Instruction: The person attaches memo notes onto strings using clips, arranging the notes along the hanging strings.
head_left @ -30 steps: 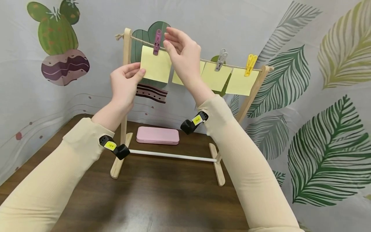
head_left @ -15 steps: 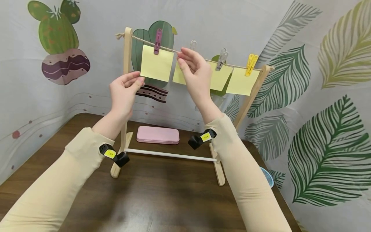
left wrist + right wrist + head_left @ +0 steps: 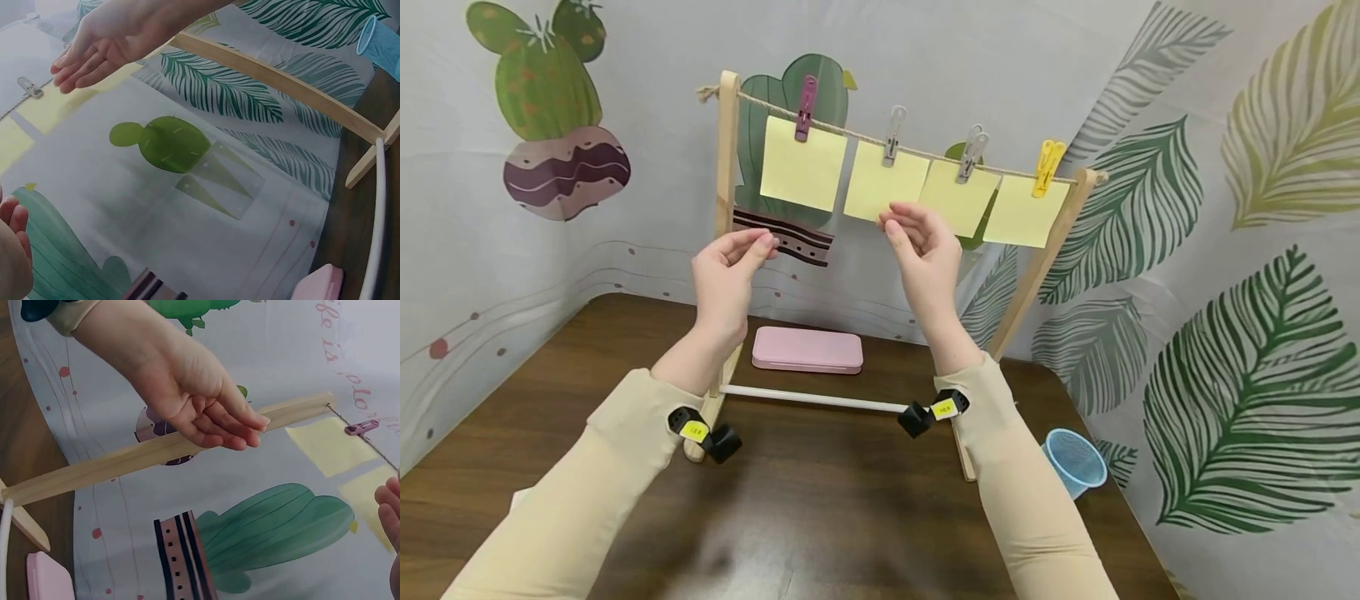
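Several yellow sticky notes hang from a twine line on a wooden stand. A purple clothespin grips the leftmost note; grey clothespins hold the second note and the third note. At the right end a yellow clothespin holds the last note. My left hand is below the leftmost note, fingers loosely bent and holding nothing. My right hand hovers before the lower edges of the middle notes, likewise holding nothing. In the right wrist view the left hand is relaxed.
A pink case lies on the brown table behind the stand's white crossbar. A blue mesh cup stands near the right edge, beside my right sleeve. Something white shows partly behind the left sleeve.
My left hand has let go of the leftmost note's edge and lowered. My right hand has moved from beside the purple clothespin down and right, uncovering the second note and the blue cup.
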A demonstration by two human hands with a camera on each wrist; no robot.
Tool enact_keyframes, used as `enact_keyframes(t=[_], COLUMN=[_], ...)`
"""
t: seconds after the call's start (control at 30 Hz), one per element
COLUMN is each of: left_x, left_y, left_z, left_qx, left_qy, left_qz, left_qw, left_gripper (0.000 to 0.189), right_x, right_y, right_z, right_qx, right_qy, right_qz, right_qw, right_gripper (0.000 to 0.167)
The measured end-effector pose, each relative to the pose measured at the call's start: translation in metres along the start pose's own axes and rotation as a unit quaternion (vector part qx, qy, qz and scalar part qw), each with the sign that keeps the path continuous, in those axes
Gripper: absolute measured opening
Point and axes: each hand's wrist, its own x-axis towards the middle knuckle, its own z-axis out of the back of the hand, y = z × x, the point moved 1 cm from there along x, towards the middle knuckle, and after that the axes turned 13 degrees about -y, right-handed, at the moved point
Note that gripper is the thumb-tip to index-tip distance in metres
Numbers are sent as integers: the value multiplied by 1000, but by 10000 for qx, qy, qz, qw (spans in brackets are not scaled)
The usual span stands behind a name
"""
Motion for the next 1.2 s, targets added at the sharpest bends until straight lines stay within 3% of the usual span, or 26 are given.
enact_keyframes(t=[0.17, 0.33, 0.67, 0.83, 1.0, 1.2], left_x=[-7, -16, -33, -44, -54, -64], left_y=[17, 35, 70, 92, 111, 128], left_z=[9, 16, 31, 38, 43, 47], left_qx=[256, 466, 585, 568, 509, 595], left_qy=[31, 83, 269, 146, 83, 30], left_qz=[15, 93, 514, 754, 1134, 1419], left_qw=[9997, 9988, 9966, 9954, 9922, 9881], left_gripper=[15, 12, 15, 3, 4, 23], right_x=[-18, -38, -76, -95, -114, -135], right_y=[-11, -26, -65, -82, -101, -119], right_z=[11, 22, 47, 61, 77, 88], right_qx=[79, 318, 537, 509, 521, 464], right_qy=[-77, -199, -556, -744, -996, -1202], right_qz=[-140, -477, -1179, -1475, -1744, -2007], right_qw=[9998, 9982, 9900, 9849, 9782, 9711], right_gripper=[22, 23, 18, 21, 10, 10])
